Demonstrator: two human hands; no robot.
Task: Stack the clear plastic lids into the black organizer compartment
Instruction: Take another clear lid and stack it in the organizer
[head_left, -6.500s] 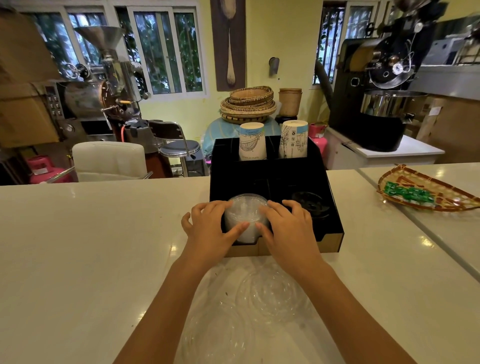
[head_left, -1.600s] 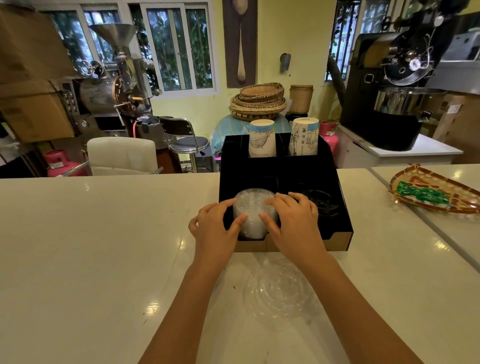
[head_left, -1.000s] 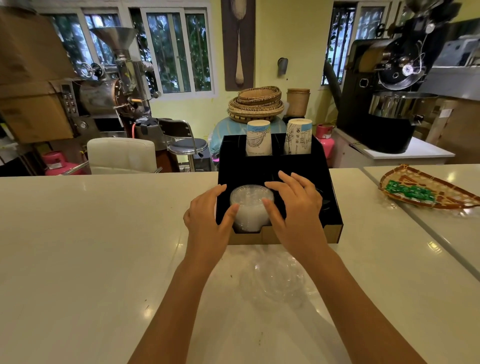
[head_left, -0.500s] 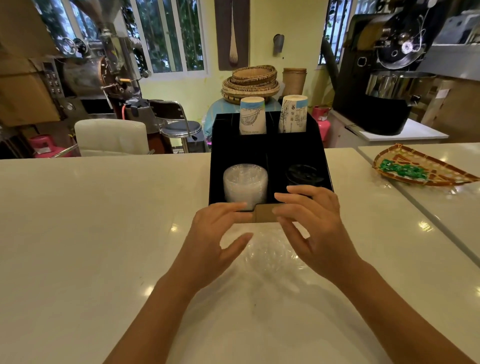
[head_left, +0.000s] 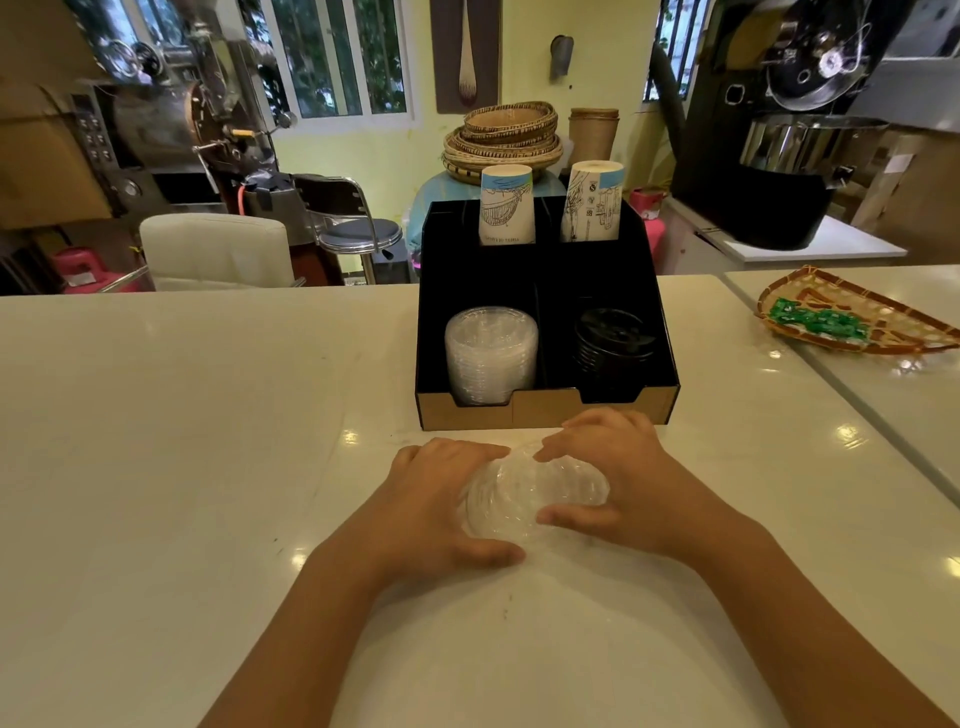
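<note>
While hands (head_left: 524, 493) cup clear lids (head_left: 524, 496), counter (head_left: 182, 441) open leftward.

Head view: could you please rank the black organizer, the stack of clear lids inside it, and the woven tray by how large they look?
1. black organizer
2. woven tray, partly cut off at the edge, so unsure
3. stack of clear lids

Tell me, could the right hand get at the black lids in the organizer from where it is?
Probably yes: the right hand sits just before the black lids, whose compartment is open on top.
</note>
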